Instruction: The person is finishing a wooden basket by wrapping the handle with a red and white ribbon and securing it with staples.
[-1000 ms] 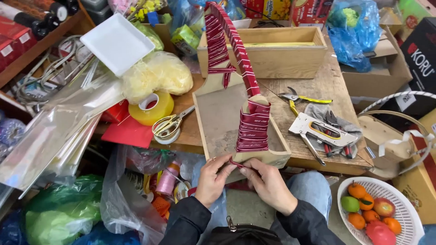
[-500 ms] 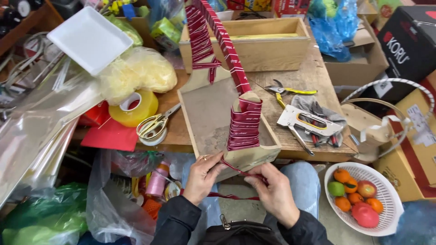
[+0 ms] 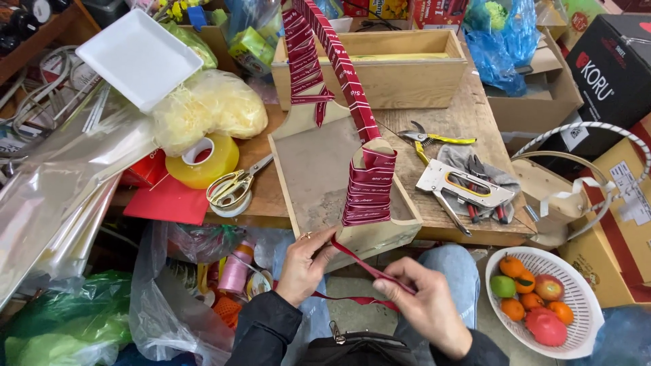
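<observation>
A flat wooden tray [image 3: 319, 173] with low rims overhangs the front edge of the worn plank tabletop [image 3: 468, 115], and its tall handle [image 3: 369, 186] is wound in glossy dark red ribbon [image 3: 369, 268]. The left hand [image 3: 308, 264] rests against the tray's front rim, fingers curled narrow around the ribbon where it leaves the handle. The right hand [image 3: 424, 305], just below the tabletop's front edge, pinches the same ribbon between thumb and fingertips, so a taut strip runs between the two hands (a slack loop trails beneath them).

On the tabletop right of the tray lie a metal staple gun [image 3: 464, 186] on a grey cloth and yellow-handled pliers [image 3: 427, 139]. Left of the tray sit scissors [image 3: 237, 183], a thick roll of yellow tape [image 3: 203, 159], and crinkled pale yellow shredded filler in a clear bag [image 3: 207, 112]. A long plain wooden box [image 3: 380, 68] stands at the back edge. Off the right front corner, a white slotted plastic basket [image 3: 576, 339] holds round oranges, a green fruit and red ones.
</observation>
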